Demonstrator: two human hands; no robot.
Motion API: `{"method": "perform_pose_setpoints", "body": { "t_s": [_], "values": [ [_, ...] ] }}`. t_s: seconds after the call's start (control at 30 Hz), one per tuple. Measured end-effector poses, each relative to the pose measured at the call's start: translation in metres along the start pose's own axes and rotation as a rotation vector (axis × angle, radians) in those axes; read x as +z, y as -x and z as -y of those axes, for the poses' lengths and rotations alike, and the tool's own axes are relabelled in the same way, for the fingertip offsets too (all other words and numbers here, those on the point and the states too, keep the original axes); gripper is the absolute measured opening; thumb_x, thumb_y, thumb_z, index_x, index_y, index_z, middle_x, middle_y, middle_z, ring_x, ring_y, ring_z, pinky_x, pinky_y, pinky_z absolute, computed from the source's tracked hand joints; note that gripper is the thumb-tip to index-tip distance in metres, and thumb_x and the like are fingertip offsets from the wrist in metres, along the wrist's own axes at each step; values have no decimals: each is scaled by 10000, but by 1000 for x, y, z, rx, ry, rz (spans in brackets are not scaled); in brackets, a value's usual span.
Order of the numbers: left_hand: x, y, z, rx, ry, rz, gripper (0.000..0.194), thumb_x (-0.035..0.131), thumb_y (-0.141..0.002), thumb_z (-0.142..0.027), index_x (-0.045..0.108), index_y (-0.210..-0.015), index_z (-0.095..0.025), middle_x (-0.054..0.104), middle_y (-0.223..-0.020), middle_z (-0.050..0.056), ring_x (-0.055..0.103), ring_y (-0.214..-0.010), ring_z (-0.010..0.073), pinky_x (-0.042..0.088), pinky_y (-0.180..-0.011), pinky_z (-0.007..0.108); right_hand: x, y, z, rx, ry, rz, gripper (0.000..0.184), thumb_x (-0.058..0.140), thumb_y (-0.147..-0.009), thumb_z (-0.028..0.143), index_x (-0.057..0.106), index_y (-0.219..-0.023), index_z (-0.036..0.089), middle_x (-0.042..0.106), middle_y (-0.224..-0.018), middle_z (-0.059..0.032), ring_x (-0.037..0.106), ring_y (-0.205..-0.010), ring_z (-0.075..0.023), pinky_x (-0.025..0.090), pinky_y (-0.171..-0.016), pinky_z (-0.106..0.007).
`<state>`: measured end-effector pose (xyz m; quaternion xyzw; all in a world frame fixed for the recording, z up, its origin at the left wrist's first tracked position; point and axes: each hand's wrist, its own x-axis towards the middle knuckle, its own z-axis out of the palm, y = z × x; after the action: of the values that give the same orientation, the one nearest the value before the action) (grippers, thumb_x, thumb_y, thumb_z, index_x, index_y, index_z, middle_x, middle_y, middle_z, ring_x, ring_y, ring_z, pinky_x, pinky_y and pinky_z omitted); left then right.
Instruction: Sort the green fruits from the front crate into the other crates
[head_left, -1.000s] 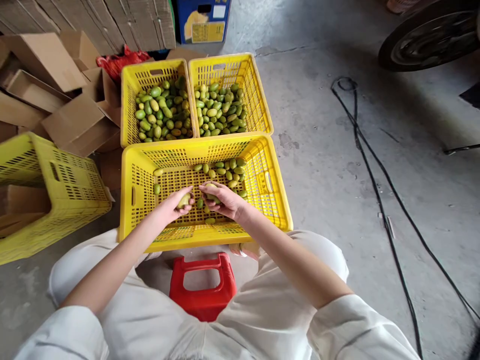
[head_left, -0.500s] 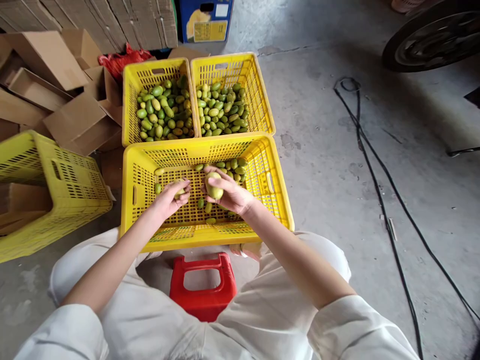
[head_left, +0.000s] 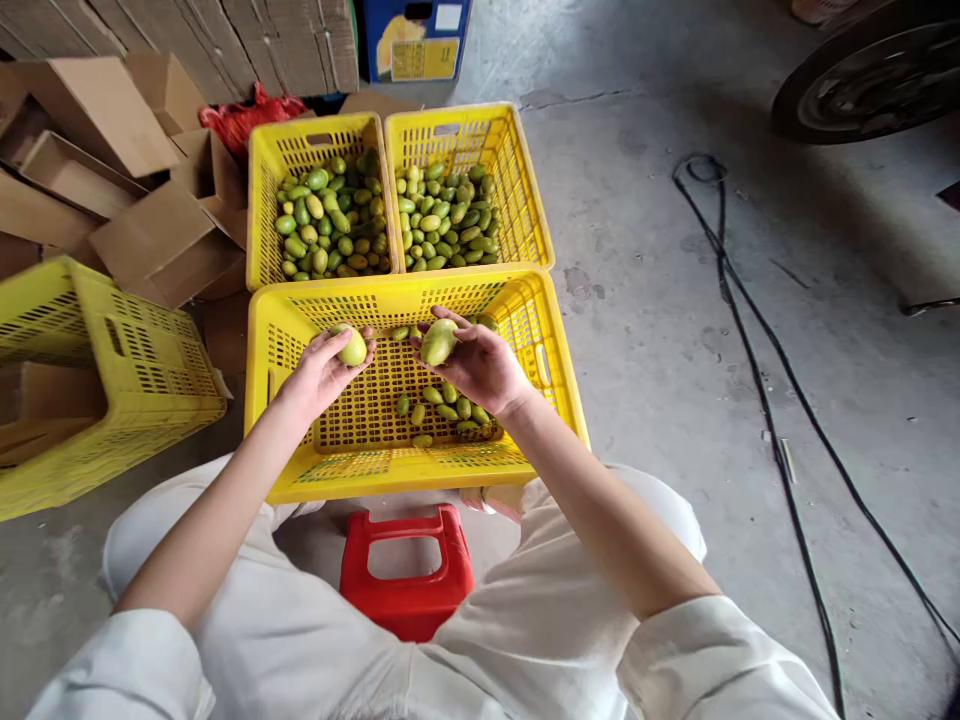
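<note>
Both hands are raised over the near yellow plastic crate [head_left: 409,487]. My left hand [head_left: 322,372] has its fingers curled around a yellow-green oval fruit [head_left: 352,348]. In my right hand [head_left: 480,362], palm partly turned up, another pale green oval fruit [head_left: 439,342] rests between thumb and fingers. The two fruits are held a short way apart. On the crate's slotted floor, several smaller green fruits [head_left: 448,411] lie below my right hand. A few more fruits show behind that hand, partly covered by it.
Two smaller yellow crates, the left one [head_left: 259,200] and the right one [head_left: 529,190], hold heaps of green fruit beyond. An empty-sided yellow crate [head_left: 157,380] and cardboard boxes [head_left: 161,235] stand left. A red stool [head_left: 405,605] sits between my knees. Black cable [head_left: 765,400] crosses the floor.
My hands have risen slightly away from me and moved apart, each still holding a fruit. The fruit in my left hand, earlier mostly covered by fingers, now shows clearly.
</note>
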<state>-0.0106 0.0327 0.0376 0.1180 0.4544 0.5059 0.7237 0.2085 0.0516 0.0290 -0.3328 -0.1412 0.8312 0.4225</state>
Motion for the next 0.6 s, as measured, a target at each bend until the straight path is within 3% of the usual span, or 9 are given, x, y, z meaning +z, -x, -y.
{"method": "perform_pose_setpoints", "body": {
  "t_s": [0.07, 0.13, 0.27, 0.33, 0.4, 0.47, 0.53, 0.6],
  "values": [
    [-4, 0, 1, -11, -61, 37, 260, 811, -661, -126, 589, -793, -157, 649, -758, -1, 640, -663, 91, 525, -589, 171, 0, 0, -2, 9, 20, 18, 379, 705, -686, 137, 601, -1039, 229, 685, -913, 11, 662, -807, -155, 580, -729, -299],
    [-7, 0, 9, -110, -164, 79, 292, 851, -628, -152, 593, -765, -152, 598, -668, -28, 571, -547, 57, 434, -461, 131, 0, 2, -11, 78, 62, 50, 402, 760, -670, 132, 611, -1034, 215, 649, -813, 33, 624, -701, -115, 554, -622, -232],
    [-9, 0, 30, -374, -347, 105, 324, 769, -760, -405, 599, -710, -134, 575, -591, 5, 517, -439, 78, 355, -355, 163, 1, 4, -36, 283, 143, 47, 408, 865, -583, 176, 573, -868, 177, 549, -619, 66, 448, -461, -44, 323, -371, -131],
    [-7, -1, 33, -423, -275, 99, 390, 630, -846, -497, 608, -714, -131, 583, -583, 38, 538, -442, 115, 394, -359, 206, -1, 3, -42, 302, 205, -30, 413, 880, -589, 229, 522, -790, 181, 547, -584, 56, 417, -418, -40, 244, -335, -126],
    [-5, -1, 29, -351, -155, 92, 331, 551, -888, -427, 645, -804, -121, 646, -680, 82, 623, -551, 160, 511, -467, 261, -4, 1, -41, 266, 162, -87, 352, 818, -698, 333, 508, -778, 186, 542, -563, 46, 395, -391, -44, 212, -315, -130],
    [-4, -1, 24, -210, -77, 103, 190, 572, -864, -262, 664, -961, -128, 702, -859, 97, 692, -736, 186, 588, -669, 307, -7, -3, -32, 176, -25, -118, 253, 672, -830, 387, 519, -812, 185, 557, -588, 30, 407, -404, -54, 268, -318, -136],
    [-4, -2, 19, -102, -69, 142, 259, 629, -808, -142, 651, -1065, -162, 708, -996, 82, 705, -881, 191, 586, -814, 327, -9, -6, -20, 52, -213, -145, 154, 552, -883, 340, 533, -881, 187, 610, -671, -1, 512, -495, -89, 418, -390, -167],
    [-5, -2, 18, -58, -100, 175, 326, 711, -758, -120, 645, -1071, -183, 698, -1024, 63, 701, -924, 195, 581, -846, 333, -9, -8, -10, -39, -289, -161, 123, 511, -864, 255, 535, -968, 196, 671, -815, -36, 626, -672, -137, 542, -530, -226]
  ]
}}
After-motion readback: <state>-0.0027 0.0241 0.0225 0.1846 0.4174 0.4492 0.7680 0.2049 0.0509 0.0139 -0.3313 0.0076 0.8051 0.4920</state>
